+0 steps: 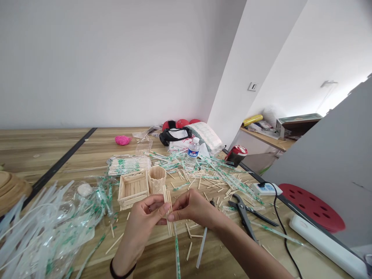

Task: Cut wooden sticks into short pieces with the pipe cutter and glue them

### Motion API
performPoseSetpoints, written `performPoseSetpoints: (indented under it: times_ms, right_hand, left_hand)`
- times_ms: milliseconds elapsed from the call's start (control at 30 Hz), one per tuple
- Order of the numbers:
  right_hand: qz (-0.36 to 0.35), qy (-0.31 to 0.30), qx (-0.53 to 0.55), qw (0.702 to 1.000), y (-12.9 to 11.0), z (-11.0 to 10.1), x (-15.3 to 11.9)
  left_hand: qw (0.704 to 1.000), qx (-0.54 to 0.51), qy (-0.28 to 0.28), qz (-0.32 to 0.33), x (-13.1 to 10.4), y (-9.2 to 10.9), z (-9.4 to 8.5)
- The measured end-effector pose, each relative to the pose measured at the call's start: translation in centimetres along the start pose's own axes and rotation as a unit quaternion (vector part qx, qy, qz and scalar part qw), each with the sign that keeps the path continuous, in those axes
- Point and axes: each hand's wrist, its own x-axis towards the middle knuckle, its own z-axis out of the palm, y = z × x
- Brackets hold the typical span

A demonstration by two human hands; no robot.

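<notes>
Head view: our left hand point(144, 217) and right hand point(195, 207) both pinch slim wooden sticks point(167, 198) near a stick-built box point(132, 199).

The wooden table point(66, 151) bears pink yarn point(123, 140) near its far edge; pliers point(243, 213) and a white power strip point(325, 245) near the right edge; a stick box point(133, 188), a stick cup point(157, 181) and loose sticks point(189, 251) farther in.

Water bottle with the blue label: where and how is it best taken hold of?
Probably by its cap, from above: the bottle stands upright with the cap exposed, while loose sticks and wrappers clutter its base.
</notes>
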Motion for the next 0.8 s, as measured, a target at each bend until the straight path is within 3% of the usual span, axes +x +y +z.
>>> performPoseSetpoints:
  times_ms: [400, 800]
  right_hand:
    - [-0.007, 0.045, 0.021, 0.999, 3.7, 1.0, 1.1]
    - [-0.039, 0.027, 0.016, 0.999, 3.7, 1.1, 1.3]
  left_hand:
    - [0.998, 0.049, -0.012, -0.037, 1.2, -1.1, -0.6]
    - [1.000, 0.014, -0.015, -0.015, 1.5, -1.8, -0.9]
